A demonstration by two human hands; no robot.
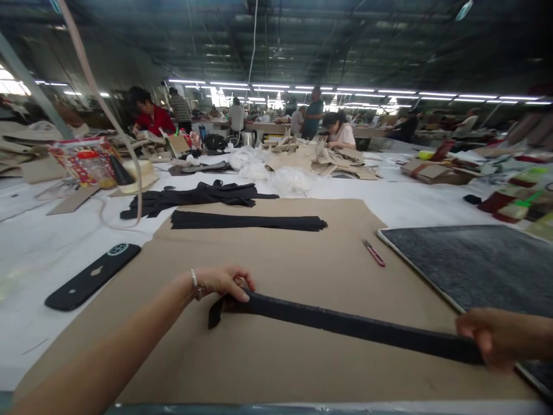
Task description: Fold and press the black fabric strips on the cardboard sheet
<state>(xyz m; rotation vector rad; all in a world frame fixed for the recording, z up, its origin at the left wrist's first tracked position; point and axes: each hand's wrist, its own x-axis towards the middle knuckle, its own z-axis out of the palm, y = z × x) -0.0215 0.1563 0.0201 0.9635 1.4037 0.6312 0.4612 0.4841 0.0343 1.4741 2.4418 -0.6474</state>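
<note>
While 2 hands grip a black strip (345, 324), more strips lie beyond

As the strip slants over the near half of the brown paper (302, 259), its left part is in the left hand (227, 283), which pinches it between thumb and fingers; a short tail of it hangs down past the grip. The right hand (496, 337), slightly blurred, curls closed around the other end, close to the right edge of the paper. Between the 2 hands the strip runs nearly straight; whether it touches the paper I cannot tell. A pale bracelet (194, 279) circles the left wrist.

Near the far edge of the paper, a flat bundle of black strips (248, 221) lies roughly along that edge. Behind it, at the far left corner, sits a looser pile of black strips (199, 197). Small snips (375, 253) with a reddish handle lie toward the far right corner, and a dark mat (475, 259) with a pale rim runs along the right edge. Beside the left edge, on the white table (26, 242), lies a black phone (93, 276). Past the far edge are crumpled clear plastic (250, 161) and a heap of brown pieces (302, 158).
</note>
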